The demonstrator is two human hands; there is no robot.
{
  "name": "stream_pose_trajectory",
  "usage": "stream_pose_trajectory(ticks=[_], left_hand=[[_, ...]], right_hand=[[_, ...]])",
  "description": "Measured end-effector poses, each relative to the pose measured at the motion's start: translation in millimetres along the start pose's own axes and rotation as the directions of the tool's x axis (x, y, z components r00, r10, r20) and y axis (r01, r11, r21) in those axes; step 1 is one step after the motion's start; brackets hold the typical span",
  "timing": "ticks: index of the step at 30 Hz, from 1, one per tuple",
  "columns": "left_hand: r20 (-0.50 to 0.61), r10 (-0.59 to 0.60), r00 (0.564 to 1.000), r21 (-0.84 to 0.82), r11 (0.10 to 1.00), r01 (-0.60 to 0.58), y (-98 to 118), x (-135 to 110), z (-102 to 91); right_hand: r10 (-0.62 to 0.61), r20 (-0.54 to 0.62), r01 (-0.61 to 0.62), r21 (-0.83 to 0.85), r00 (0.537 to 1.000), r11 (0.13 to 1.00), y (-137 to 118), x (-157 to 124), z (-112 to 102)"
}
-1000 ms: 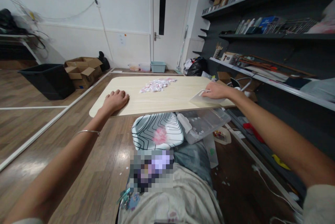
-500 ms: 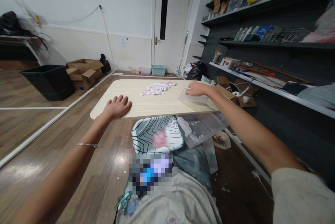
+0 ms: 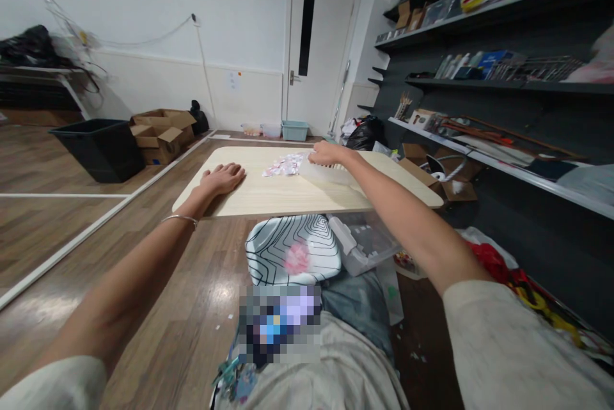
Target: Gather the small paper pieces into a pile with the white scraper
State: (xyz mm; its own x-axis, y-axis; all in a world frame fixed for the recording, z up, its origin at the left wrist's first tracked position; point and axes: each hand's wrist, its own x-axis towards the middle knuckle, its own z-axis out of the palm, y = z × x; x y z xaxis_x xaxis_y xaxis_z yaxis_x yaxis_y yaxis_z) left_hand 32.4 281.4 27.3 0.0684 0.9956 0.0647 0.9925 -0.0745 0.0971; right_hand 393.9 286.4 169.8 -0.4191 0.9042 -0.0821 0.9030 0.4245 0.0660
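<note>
My left hand (image 3: 224, 178) lies flat on the left side of the pale wooden tabletop (image 3: 259, 199), fingers stretched out and holding nothing. My right hand (image 3: 327, 153) is closed on the upper edge of a translucent plastic piece (image 3: 322, 173). Whether that piece is a sheet or a shallow box I cannot tell. Its left end is right beside a heap of small white and pinkish paper scraps (image 3: 284, 165) on the tabletop. The heap's right part is hidden behind the hand and the plastic.
Below the table's near edge are a white tray (image 3: 268, 250) with black lines, holding something pink, and a clear plastic box (image 3: 371, 256). A blurred phone (image 3: 288, 320) rests on my lap. Dark shelves (image 3: 480, 87) stand right; a black bin (image 3: 98, 151) and cardboard boxes (image 3: 165, 135) stand left.
My right hand has moved left with the translucent plastic piece, up to the paper scraps. My left hand stays flat on the tabletop. The view has shifted slightly.
</note>
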Motion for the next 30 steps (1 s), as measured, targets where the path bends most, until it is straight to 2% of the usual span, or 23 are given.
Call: stream_pose_trajectory(ticks=[4, 9, 13, 17, 23, 30], left_hand=[[-0.014, -0.024, 1.0, -0.032, 0.999, 0.023, -3, 10, 2.2], [-0.031, -0.097, 0.995, -0.083, 0.992, 0.094, -3, 17, 1.5], [-0.037, -0.079, 0.996, -0.068, 0.995, 0.076, -3, 15, 1.7], [-0.058, -0.063, 0.996, -0.06, 0.996, 0.059, -5, 12, 4.0], [-0.061, -0.06, 0.996, -0.04, 0.998, 0.057, -5, 15, 5.5], [-0.05, -0.063, 0.997, -0.05, 0.997, 0.061, -4, 12, 5.1]], right_hand=[[0.126, -0.01, -0.126, 0.007, 0.992, 0.992, 7, 11, 1], [0.058, -0.012, -0.058, -0.056, 0.998, 0.997, 5, -3, 3], [0.026, -0.002, -0.026, -0.045, 1.0, 0.999, 7, -25, 3], [0.04, -0.035, -0.04, 0.01, 0.999, 0.999, 14, -42, 5], [0.019, 0.025, -0.021, 0.068, 1.0, 0.997, 23, -55, 8], [-0.007, -0.012, 0.009, 0.158, 1.0, 0.987, 40, -67, 20]])
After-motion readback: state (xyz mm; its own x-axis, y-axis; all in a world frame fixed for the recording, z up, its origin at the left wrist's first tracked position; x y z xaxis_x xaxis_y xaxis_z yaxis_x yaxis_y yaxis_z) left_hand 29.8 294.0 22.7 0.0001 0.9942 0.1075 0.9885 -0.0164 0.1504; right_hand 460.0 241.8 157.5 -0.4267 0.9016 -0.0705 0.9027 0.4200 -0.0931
